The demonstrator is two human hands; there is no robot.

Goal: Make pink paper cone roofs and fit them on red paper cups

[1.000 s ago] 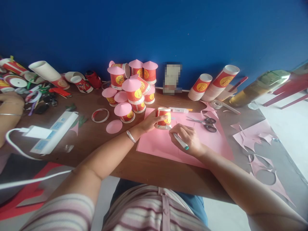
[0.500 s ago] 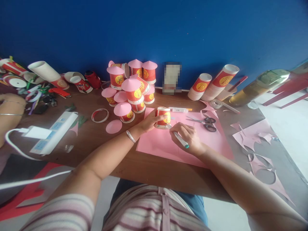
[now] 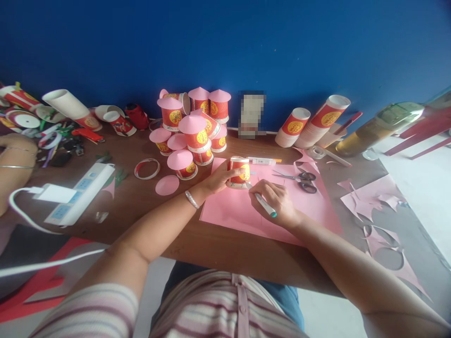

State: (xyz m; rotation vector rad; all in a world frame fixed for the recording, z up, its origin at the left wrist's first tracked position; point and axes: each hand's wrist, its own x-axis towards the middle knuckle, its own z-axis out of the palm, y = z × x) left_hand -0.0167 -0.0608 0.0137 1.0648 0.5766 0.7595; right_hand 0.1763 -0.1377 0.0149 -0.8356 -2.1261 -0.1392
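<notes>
My left hand [image 3: 221, 178] is closed around a red and white paper cup [image 3: 235, 174] with a yellow emblem, held over a pink paper sheet [image 3: 225, 211]. Green marks show on the cup's white lower band. A white marker [image 3: 265, 204] with a green end is gripped in my right hand [image 3: 276, 202], its tip close to that band; whether it touches I cannot tell. Black-handled scissors [image 3: 306, 181] lie on the sheet to the right. To the left stand several cups with pink cone tops [image 3: 192, 124], beside a flat pink paper disc [image 3: 167, 185].
A white power strip [image 3: 82, 192] with a plugged-in charger lies at left near another person's arm [image 3: 16, 173]. Stacked paper cups [image 3: 292, 126], a tape roll [image 3: 316, 152] and a gold bottle [image 3: 377, 129] stand at back right. Pink scraps [image 3: 369, 197] lie at right.
The marker's tip has shifted very slightly right, away from the cup's lower band. My left hand and the cup hold nearly the same position.
</notes>
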